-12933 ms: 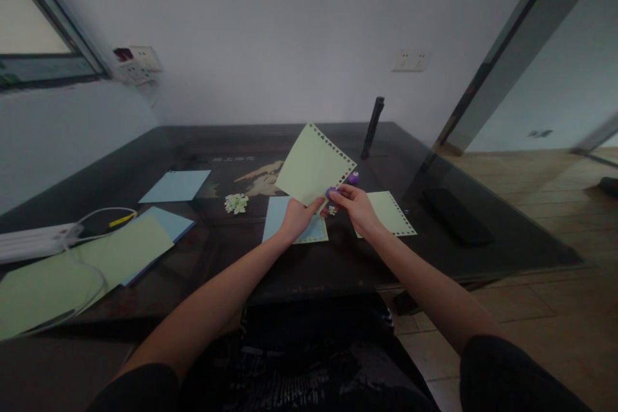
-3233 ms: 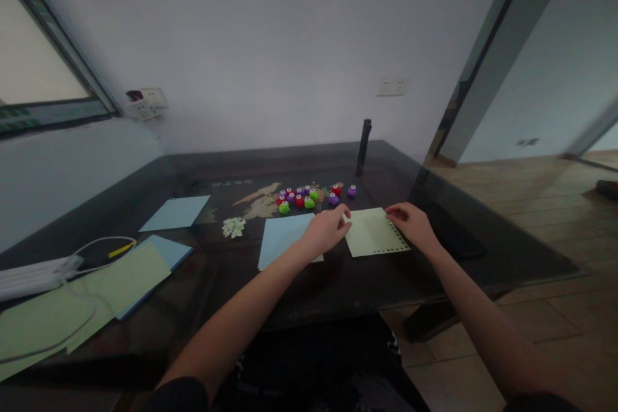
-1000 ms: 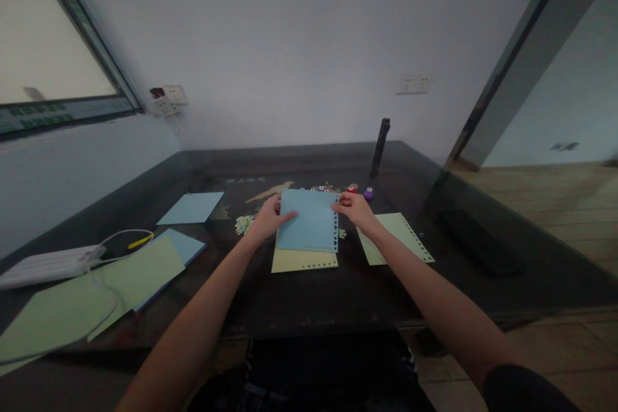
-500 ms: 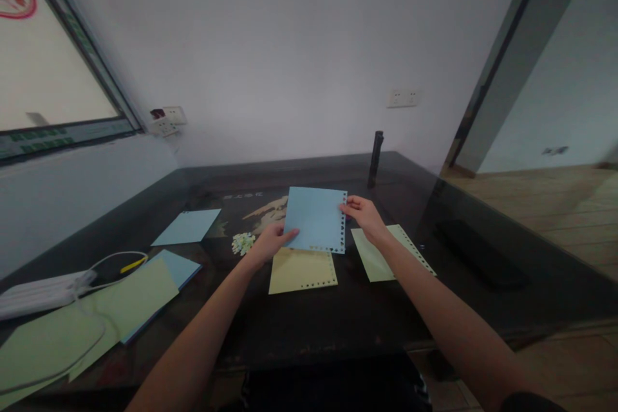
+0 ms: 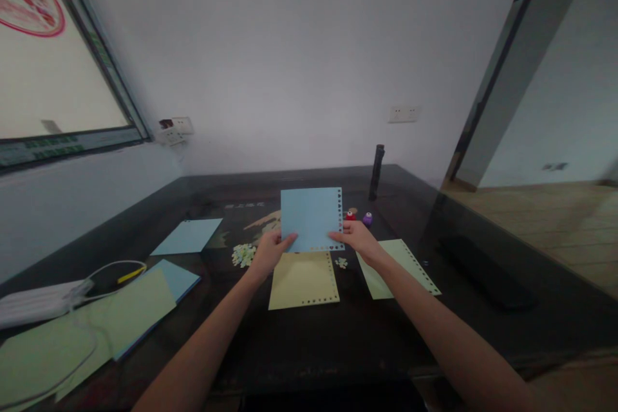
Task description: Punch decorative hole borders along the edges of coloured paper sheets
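Observation:
A light blue sheet (image 5: pixel 311 215) with punched marks along its right and bottom edges is held up above the table. My left hand (image 5: pixel 269 252) pinches its lower left edge, thumb on the front. At the lower right edge, my right hand (image 5: pixel 358 239) grips it the same way. Below it lies a yellow sheet (image 5: pixel 304 283) with holes on two sides. A pale green sheet (image 5: pixel 400 264) is partly under my right forearm. Small pale pieces (image 5: pixel 244 255) are heaped left of my left hand, and a few more (image 5: pixel 342 262) lie beside the yellow sheet.
A red figure (image 5: pixel 350 215) and a purple figure (image 5: pixel 367 219) stand behind my right hand, near a black upright object (image 5: pixel 376 172). Another blue sheet (image 5: pixel 188 236), green sheets (image 5: pixel 140 302), a white power strip (image 5: pixel 38 302) and its cable are at left; a dark flat object (image 5: pixel 485 270) is at right.
My right hand has slid down the sheet's right edge to its lower corner. The blue sheet is more level, and the two small figures and the few loose pieces now show.

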A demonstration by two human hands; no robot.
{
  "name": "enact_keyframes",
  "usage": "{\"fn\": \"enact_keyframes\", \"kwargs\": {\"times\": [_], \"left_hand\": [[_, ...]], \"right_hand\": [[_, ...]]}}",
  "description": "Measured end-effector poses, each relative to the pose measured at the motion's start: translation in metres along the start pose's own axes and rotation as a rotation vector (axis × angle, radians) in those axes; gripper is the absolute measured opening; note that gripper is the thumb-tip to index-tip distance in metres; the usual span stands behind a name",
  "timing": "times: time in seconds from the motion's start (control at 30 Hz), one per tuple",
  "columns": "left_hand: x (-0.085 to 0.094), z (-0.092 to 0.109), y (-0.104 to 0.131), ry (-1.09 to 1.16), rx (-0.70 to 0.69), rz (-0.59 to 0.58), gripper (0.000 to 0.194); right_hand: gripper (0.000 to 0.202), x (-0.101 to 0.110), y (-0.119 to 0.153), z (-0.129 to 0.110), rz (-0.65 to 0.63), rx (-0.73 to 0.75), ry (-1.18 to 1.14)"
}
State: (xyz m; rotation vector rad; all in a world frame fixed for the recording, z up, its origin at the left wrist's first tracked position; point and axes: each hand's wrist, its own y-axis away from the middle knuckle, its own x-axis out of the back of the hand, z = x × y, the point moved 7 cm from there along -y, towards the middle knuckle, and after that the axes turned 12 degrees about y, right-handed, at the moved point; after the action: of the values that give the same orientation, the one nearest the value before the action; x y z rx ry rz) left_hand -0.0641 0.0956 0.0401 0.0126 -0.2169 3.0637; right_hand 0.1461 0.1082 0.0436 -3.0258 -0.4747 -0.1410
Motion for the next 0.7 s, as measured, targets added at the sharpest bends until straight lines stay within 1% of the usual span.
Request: {"fn": "enact_keyframes", "kwargs": {"times": [0.17, 0.37, 0.57, 0.7], "left_hand": [[0.0017, -0.0022, -0.0030, -0.032, -0.048, 0.014, 0.042], [0.0001, -0.0008, -0.0007, -0.013, -0.045, 0.012, 0.042], [-0.0009, 0.0009, 0.0010, -0.041, -0.042, 0.012, 0.042], [-0.0024, -0.0004, 0.0013, -0.044, -0.027, -0.013, 0.042]], "right_hand": [[0.045, -0.0019, 0.0020, -0.0032, 0.005, 0.001, 0.017], [0.047, -0.0033, 0.0038, -0.0047, 0.015, 0.002, 0.031], [0.043, -0.0018, 0.0030, -0.0037, 0.056, 0.014, 0.064], [0.041, -0.0009, 0.0022, -0.0013, 0.084, 0.009, 0.065]]}}
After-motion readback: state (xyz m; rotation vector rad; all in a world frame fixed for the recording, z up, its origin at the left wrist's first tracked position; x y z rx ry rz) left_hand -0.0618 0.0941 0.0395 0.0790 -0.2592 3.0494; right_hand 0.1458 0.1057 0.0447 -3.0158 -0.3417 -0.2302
